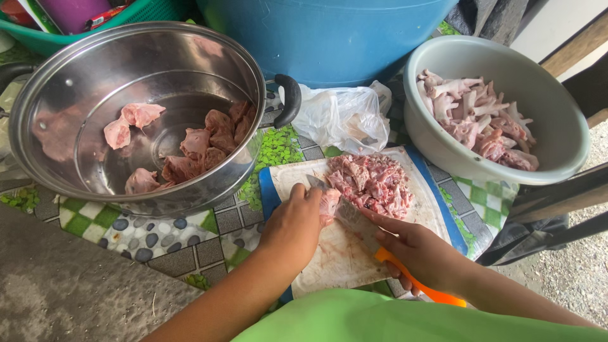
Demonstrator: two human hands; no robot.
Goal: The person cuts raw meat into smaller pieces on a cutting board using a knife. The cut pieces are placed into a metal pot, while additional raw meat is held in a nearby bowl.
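Note:
My left hand (294,225) presses a small piece of raw meat (329,204) down on a stained white cutting board (342,256). My right hand (421,250) grips a knife with an orange handle (423,286); its blade (347,214) lies across the meat piece beside my left fingers. A heap of chopped raw meat (372,182) sits at the far side of the board.
A large steel pot (63,95) at the left holds several raw chicken pieces (202,145). A pale bowl (544,107) at the right holds raw chicken feet (478,117). A crumpled plastic bag (342,117) and a blue tub (329,38) stand behind the board.

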